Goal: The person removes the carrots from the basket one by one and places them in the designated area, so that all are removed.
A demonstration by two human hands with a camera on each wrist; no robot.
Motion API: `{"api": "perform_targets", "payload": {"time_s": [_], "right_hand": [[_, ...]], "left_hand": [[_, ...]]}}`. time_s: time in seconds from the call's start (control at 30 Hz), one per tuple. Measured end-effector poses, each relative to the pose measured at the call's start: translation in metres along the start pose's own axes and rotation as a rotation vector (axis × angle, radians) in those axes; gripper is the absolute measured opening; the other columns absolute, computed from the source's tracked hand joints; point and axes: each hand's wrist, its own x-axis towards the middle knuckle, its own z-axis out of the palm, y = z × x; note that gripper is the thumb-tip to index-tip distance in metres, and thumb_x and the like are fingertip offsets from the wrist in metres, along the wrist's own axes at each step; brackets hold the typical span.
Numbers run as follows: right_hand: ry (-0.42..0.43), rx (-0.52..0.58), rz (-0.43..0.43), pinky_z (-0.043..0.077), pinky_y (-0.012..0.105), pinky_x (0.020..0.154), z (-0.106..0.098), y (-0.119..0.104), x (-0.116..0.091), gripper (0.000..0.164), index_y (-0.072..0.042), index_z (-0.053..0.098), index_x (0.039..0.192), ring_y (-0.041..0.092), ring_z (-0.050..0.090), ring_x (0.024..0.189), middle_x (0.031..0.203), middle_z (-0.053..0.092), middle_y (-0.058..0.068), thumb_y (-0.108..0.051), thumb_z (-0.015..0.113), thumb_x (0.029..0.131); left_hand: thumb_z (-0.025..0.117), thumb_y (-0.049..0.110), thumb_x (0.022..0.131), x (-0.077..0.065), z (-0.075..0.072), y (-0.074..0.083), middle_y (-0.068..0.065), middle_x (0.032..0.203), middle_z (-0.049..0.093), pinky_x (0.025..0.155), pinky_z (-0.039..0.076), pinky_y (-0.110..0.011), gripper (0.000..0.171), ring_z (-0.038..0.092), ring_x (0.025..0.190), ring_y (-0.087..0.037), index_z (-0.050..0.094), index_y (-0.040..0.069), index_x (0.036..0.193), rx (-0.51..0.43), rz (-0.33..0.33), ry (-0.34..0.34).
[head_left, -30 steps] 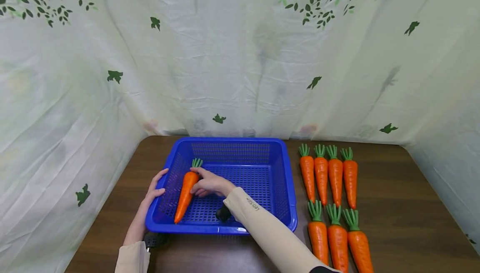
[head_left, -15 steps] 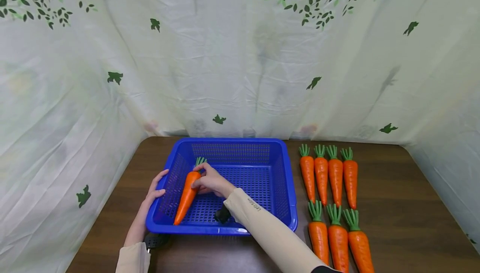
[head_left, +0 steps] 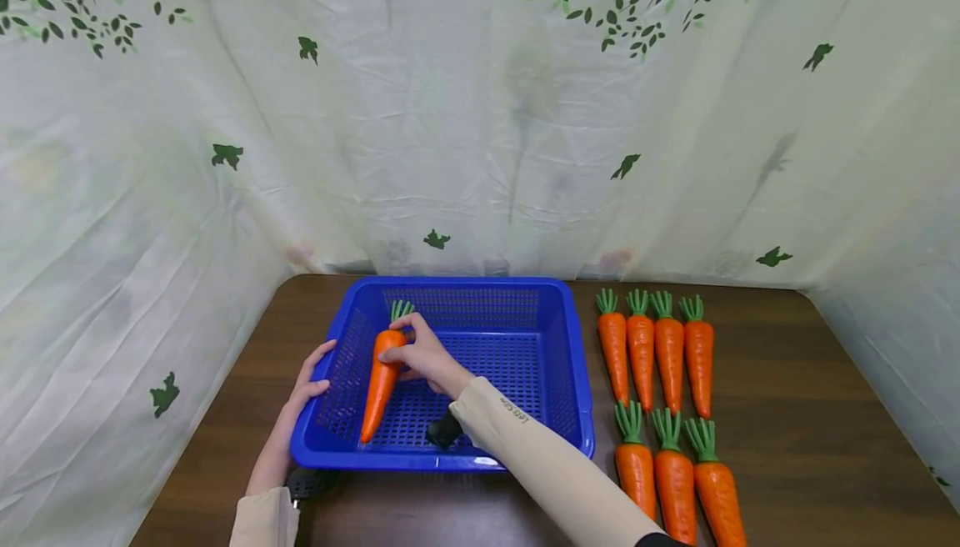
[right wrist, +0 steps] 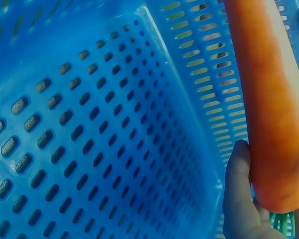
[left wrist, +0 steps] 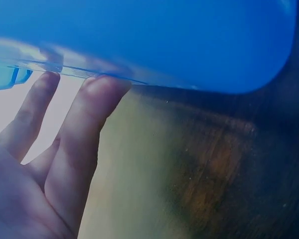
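Observation:
In the head view an orange carrot (head_left: 380, 384) with a green top slants inside the left part of a blue plastic basket (head_left: 468, 283). My right hand (head_left: 431, 359) pinches its thick upper end, thumb on one side and fingers near the leafy top. The right wrist view shows the carrot (right wrist: 271, 109) close up, the thumb (right wrist: 236, 194) against its side and the basket's slotted floor beyond. Outside the basket's left wall, my left hand (head_left: 296, 405) touches the side with extended fingers. In the left wrist view fingertips (left wrist: 104, 89) press under the blue rim.
Right of the basket, several carrots (head_left: 670, 355) lie side by side on the brown wooden table (head_left: 810, 414), green tops pointing away. A nearer row of 3 carrots (head_left: 675, 480) lies below them. A patterned white curtain (head_left: 480, 130) hangs behind and along the sides.
My right hand has closed more firmly round the carrot's upper end. The carrot has shifted slightly away and to the right within the basket. My left hand has stayed at the basket's side.

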Motion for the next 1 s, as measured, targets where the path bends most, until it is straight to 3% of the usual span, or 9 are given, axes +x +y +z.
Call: {"api": "perform_targets", "payload": {"time_s": [0.07, 0.27, 0.4, 0.67, 0.77, 0.87, 0.93, 1.0], "right_hand": [[-0.002, -0.007, 0.001, 0.055, 0.046, 0.065, -0.001, -0.003, -0.001, 0.044, -0.006, 0.048, 0.117, 0.026, 0.062, 0.08, 0.099, 0.052, 0.01, 0.005, 0.068, 0.079], [-0.019, 0.006, 0.0, 0.055, 0.044, 0.064, -0.003, -0.012, -0.007, 0.045, -0.006, 0.048, 0.118, 0.026, 0.062, 0.08, 0.1, 0.051, 0.011, 0.004, 0.068, 0.079], [-0.014, 0.028, -0.022, 0.055, 0.044, 0.065, -0.006, -0.017, -0.01, 0.045, -0.007, 0.048, 0.118, 0.025, 0.061, 0.081, 0.102, 0.051, 0.011, 0.005, 0.067, 0.08], [0.011, 0.071, -0.045, 0.055, 0.042, 0.068, -0.017, -0.024, -0.012, 0.043, -0.006, 0.049, 0.12, 0.028, 0.062, 0.086, 0.108, 0.05, 0.013, 0.004, 0.066, 0.082], [0.0, 0.086, -0.046, 0.055, 0.041, 0.067, -0.021, -0.027, -0.014, 0.044, -0.006, 0.048, 0.122, 0.027, 0.062, 0.081, 0.107, 0.05, 0.014, 0.003, 0.065, 0.082], [-0.02, 0.098, -0.051, 0.055, 0.04, 0.067, -0.026, -0.032, -0.019, 0.044, -0.006, 0.047, 0.124, 0.025, 0.061, 0.076, 0.107, 0.05, 0.014, 0.001, 0.064, 0.084], [-0.026, 0.107, -0.054, 0.055, 0.04, 0.067, -0.029, -0.034, -0.022, 0.044, -0.006, 0.047, 0.124, 0.024, 0.061, 0.075, 0.107, 0.051, 0.015, 0.001, 0.064, 0.084], [-0.027, 0.111, -0.052, 0.054, 0.041, 0.069, -0.032, -0.037, -0.026, 0.044, -0.006, 0.047, 0.125, 0.024, 0.061, 0.076, 0.108, 0.051, 0.015, 0.0, 0.064, 0.084]], "left_hand": [[0.046, -0.004, 0.08, -0.002, -0.007, -0.008, -0.022, 0.149, 0.024, 0.096, 0.04, -0.031, 0.078, 0.043, 0.124, -0.029, 0.016, 0.002, 0.151, 0.001, -0.009, 0.014], [0.041, -0.009, 0.077, -0.003, -0.006, -0.01, -0.02, 0.148, 0.025, 0.097, 0.04, -0.033, 0.079, 0.043, 0.124, -0.029, 0.014, 0.002, 0.151, -0.011, -0.044, 0.034], [0.04, -0.009, 0.078, -0.001, 0.004, 0.0, -0.022, 0.148, 0.025, 0.096, 0.04, -0.033, 0.079, 0.043, 0.124, -0.029, 0.014, 0.002, 0.151, -0.014, -0.058, 0.043], [0.039, -0.011, 0.08, 0.01, 0.029, 0.028, -0.016, 0.147, 0.03, 0.097, 0.04, -0.03, 0.076, 0.044, 0.124, -0.023, 0.015, 0.002, 0.151, -0.046, -0.006, 0.004], [0.034, -0.015, 0.079, 0.017, 0.047, 0.05, -0.011, 0.146, 0.034, 0.096, 0.04, -0.027, 0.075, 0.045, 0.123, -0.02, 0.016, 0.001, 0.15, -0.033, 0.046, -0.022], [0.036, -0.012, 0.081, 0.029, 0.075, 0.083, -0.009, 0.144, 0.037, 0.095, 0.038, -0.023, 0.07, 0.046, 0.121, -0.017, 0.022, -0.001, 0.149, -0.006, 0.11, -0.029], [0.042, -0.005, 0.083, 0.031, 0.078, 0.085, -0.009, 0.144, 0.038, 0.095, 0.037, -0.024, 0.068, 0.046, 0.12, -0.017, 0.026, 0.002, 0.148, -0.014, 0.134, -0.032], [0.043, -0.001, 0.083, 0.044, 0.114, 0.126, -0.002, 0.139, 0.043, 0.092, 0.037, -0.02, 0.065, 0.048, 0.116, -0.011, 0.037, 0.011, 0.147, 0.006, 0.141, -0.007]]}}
